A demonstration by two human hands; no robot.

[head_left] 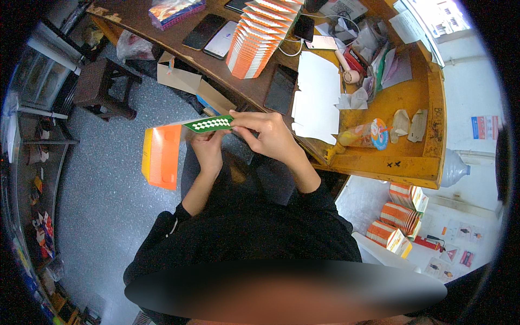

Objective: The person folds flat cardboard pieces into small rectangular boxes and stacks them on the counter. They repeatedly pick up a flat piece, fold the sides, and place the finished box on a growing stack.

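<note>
A folded paperboard carton with orange, yellow and green panels hangs in front of me, above the floor at the left. My left hand grips it from below, under the green patterned flap, and some of its fingers are hidden behind the board. With thumb and fingers, my right hand pinches the right end of that flap. On the desk beyond rises a tall stack of nested orange and white cartons. A white die-cut card sheet lies to the right of my right hand.
The brown desk carries several phones, including a black one. A plastic cup lies on the yellow wooden tray. More carton stacks stand at the lower right. A dark stool and an open cardboard box are at the left.
</note>
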